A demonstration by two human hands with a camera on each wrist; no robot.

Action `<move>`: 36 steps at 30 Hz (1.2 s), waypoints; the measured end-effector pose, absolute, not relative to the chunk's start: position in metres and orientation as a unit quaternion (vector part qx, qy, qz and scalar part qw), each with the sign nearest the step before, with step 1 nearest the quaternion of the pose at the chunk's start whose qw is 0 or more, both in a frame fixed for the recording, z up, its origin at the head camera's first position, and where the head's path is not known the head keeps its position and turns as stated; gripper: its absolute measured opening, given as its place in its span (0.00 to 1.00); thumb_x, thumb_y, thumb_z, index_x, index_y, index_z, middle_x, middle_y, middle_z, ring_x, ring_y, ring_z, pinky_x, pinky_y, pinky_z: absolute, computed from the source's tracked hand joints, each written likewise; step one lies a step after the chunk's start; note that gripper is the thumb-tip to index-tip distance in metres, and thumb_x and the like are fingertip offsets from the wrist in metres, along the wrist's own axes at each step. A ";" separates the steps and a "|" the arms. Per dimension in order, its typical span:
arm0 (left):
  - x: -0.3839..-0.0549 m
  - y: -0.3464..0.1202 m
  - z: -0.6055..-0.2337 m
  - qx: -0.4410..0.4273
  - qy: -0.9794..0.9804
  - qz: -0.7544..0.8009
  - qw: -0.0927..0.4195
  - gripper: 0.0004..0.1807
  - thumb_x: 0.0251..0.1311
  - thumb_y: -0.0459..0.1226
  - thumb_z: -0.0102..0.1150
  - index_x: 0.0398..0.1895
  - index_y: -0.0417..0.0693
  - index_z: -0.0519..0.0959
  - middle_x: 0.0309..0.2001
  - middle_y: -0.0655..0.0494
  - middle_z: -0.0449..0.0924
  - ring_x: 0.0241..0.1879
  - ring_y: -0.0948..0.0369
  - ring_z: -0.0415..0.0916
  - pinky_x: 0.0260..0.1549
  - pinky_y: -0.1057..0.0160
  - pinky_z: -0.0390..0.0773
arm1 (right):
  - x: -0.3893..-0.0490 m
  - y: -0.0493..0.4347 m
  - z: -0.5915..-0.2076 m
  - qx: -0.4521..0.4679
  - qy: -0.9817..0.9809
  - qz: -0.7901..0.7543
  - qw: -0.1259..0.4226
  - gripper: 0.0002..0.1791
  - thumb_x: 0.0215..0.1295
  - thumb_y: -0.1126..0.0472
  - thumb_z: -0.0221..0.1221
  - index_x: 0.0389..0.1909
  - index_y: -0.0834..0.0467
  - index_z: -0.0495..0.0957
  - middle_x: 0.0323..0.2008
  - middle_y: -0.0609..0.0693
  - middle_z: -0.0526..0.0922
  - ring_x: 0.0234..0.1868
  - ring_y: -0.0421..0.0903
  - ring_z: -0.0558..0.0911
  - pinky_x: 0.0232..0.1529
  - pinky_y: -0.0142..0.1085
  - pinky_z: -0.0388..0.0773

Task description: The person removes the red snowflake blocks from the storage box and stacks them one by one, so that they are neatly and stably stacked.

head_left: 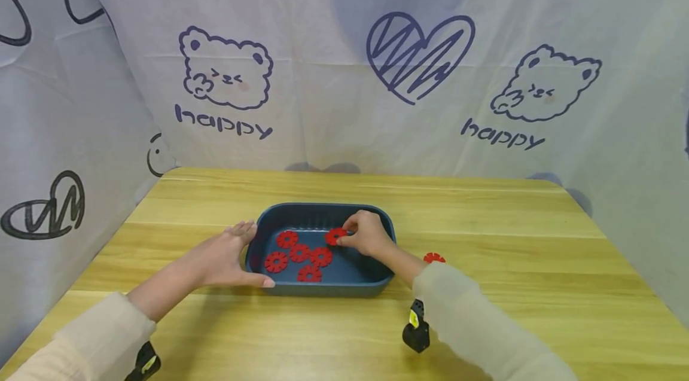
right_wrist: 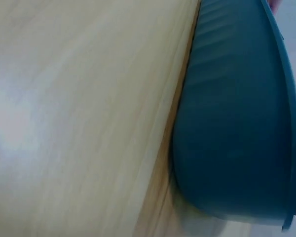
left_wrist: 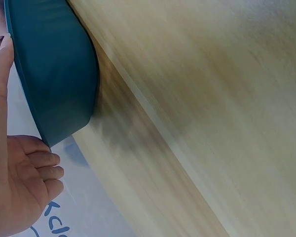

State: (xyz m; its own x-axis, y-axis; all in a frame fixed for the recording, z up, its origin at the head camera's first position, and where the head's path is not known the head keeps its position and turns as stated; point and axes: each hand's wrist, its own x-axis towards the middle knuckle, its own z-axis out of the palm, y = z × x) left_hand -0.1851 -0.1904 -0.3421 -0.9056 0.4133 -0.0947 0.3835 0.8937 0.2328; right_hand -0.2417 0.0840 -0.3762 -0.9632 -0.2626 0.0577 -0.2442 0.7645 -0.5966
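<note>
Thumb and fingertips of the right hand [head_left: 370,234] pinch a red notched disc [head_left: 335,236] within the blue tray [head_left: 317,289]; whether it touches the floor is unclear. Only the head view shows this grip; the right wrist view gives the tray's outer wall and a sliver of hand. The left hand [head_left: 228,256] lies relaxed, spread around the tray's left end, thumb at the near rim; its own wrist view adds loosely bent fingers outside the wall. Five loose discs [head_left: 299,253] lie left of the pinched one. Beyond the tray, another disc [head_left: 433,258], partly hidden by the right sleeve [head_left: 479,321], rests on the wooden table [head_left: 500,219].
</note>
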 end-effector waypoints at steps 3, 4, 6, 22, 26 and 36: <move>-0.185 -0.190 -0.342 0.206 0.970 0.107 0.072 0.63 0.38 0.71 0.58 0.66 0.29 0.58 0.68 0.33 0.55 0.67 0.36 0.52 0.59 0.37 0.61 | -0.241 0.088 -0.373 -0.148 0.940 -0.306 0.016 0.14 0.49 0.58 0.69 0.34 0.62 0.83 0.36 0.53 0.80 0.38 0.48 0.79 0.40 0.36 0.78; -0.185 -0.190 -0.342 0.206 0.970 0.108 0.072 0.63 0.38 0.71 0.58 0.66 0.29 0.58 0.68 0.34 0.55 0.67 0.36 0.52 0.59 0.37 0.61 | -0.241 0.089 -0.371 -0.154 0.941 -0.302 0.014 0.14 0.49 0.58 0.69 0.34 0.62 0.83 0.36 0.53 0.81 0.38 0.48 0.80 0.39 0.35 0.78; -0.185 -0.189 -0.342 0.206 0.970 0.110 0.073 0.64 0.37 0.71 0.58 0.66 0.29 0.58 0.68 0.33 0.55 0.67 0.36 0.52 0.59 0.37 0.61 | -0.240 0.091 -0.368 -0.163 0.941 -0.296 0.013 0.14 0.49 0.58 0.69 0.34 0.62 0.83 0.36 0.52 0.81 0.37 0.47 0.79 0.39 0.34 0.78; -0.185 -0.190 -0.344 0.203 0.970 0.110 0.074 0.64 0.37 0.72 0.58 0.66 0.30 0.58 0.68 0.34 0.55 0.67 0.36 0.52 0.59 0.37 0.61 | -0.234 0.113 -0.368 -0.209 0.918 -0.335 -0.028 0.14 0.49 0.61 0.69 0.36 0.64 0.83 0.34 0.54 0.80 0.34 0.48 0.78 0.37 0.33 0.77; -0.186 -0.190 -0.345 0.204 0.970 0.108 0.072 0.64 0.37 0.72 0.57 0.66 0.30 0.58 0.68 0.34 0.55 0.67 0.36 0.52 0.59 0.37 0.61 | -0.231 0.120 -0.367 -0.222 0.908 -0.351 -0.051 0.14 0.50 0.61 0.69 0.36 0.64 0.82 0.34 0.55 0.80 0.34 0.48 0.78 0.36 0.32 0.77; -0.186 -0.191 -0.345 0.203 0.971 0.107 0.071 0.64 0.37 0.72 0.58 0.66 0.29 0.58 0.68 0.33 0.55 0.67 0.37 0.52 0.59 0.37 0.61 | -0.225 0.133 -0.363 -0.236 0.909 -0.337 -0.059 0.14 0.50 0.60 0.69 0.37 0.63 0.82 0.34 0.54 0.79 0.35 0.49 0.78 0.39 0.40 0.79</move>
State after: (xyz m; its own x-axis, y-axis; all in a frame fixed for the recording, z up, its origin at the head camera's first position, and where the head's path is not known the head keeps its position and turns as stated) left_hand -0.1861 -0.1910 -0.3451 -0.9074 0.4096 -0.0940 0.3792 0.8944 0.2374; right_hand -0.2254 0.1330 -0.3633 -0.8817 -0.3892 0.2669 -0.4691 0.6613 -0.5854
